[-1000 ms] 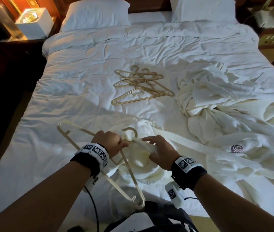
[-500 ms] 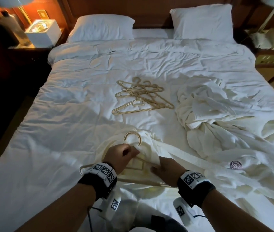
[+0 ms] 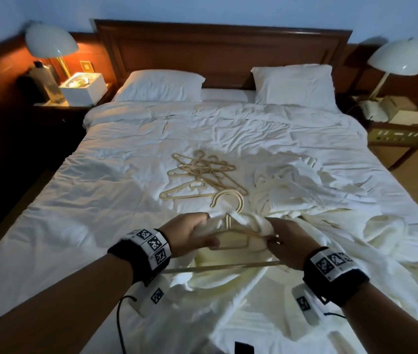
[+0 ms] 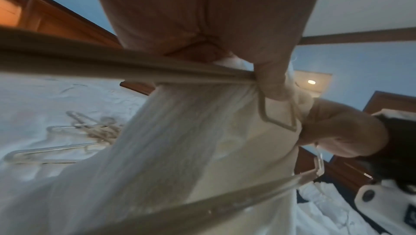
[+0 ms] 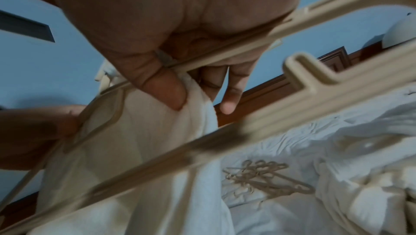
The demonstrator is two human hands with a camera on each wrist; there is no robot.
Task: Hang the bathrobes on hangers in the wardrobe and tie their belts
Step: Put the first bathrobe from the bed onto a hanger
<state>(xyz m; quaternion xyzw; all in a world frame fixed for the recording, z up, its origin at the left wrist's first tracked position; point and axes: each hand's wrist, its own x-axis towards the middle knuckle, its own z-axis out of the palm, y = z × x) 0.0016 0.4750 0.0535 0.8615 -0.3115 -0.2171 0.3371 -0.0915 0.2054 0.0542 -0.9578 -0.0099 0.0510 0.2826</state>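
Raised off the bed (image 3: 116, 195) since the earlier frames: the hanger (image 3: 231, 226) and the robe (image 3: 238, 274) draped on it are now held up between both hands, where half a second ago they lay low on the duvet; the camera view has also been tilted up, so the headboard (image 3: 223, 49) and both lamps are taken in. The hook is seen upright above the hands, with robe fabric bunched at the hanger's neck.

The left hand (image 3: 190, 233) is curled round the hanger's left shoulder bar with cloth caught under the thumb (confirmed in the left wrist view, where the bar (image 4: 135, 68) runs into the fist). The right hand (image 3: 287, 241) is pinching robe fabric against the right shoulder bar, thumb (image 5: 166, 92) pressed into the cloth, the other fingers partly extended behind it.

The robe's shoulders are judged to be only partly seated; the collar is being worked onto the hanger, so the step in hand is dressing the hanger, not yet carrying it. No wardrobe is in view, and the belt cannot be told apart from the trailing cloth in these frames.

Spare hangers (image 3: 203, 175) are piled mid-bed, well apart from the hands. More robes (image 3: 305, 190) are heaped on the right side of the bed, not yet hung. The task is judged early: no robe hung, no belt tied.
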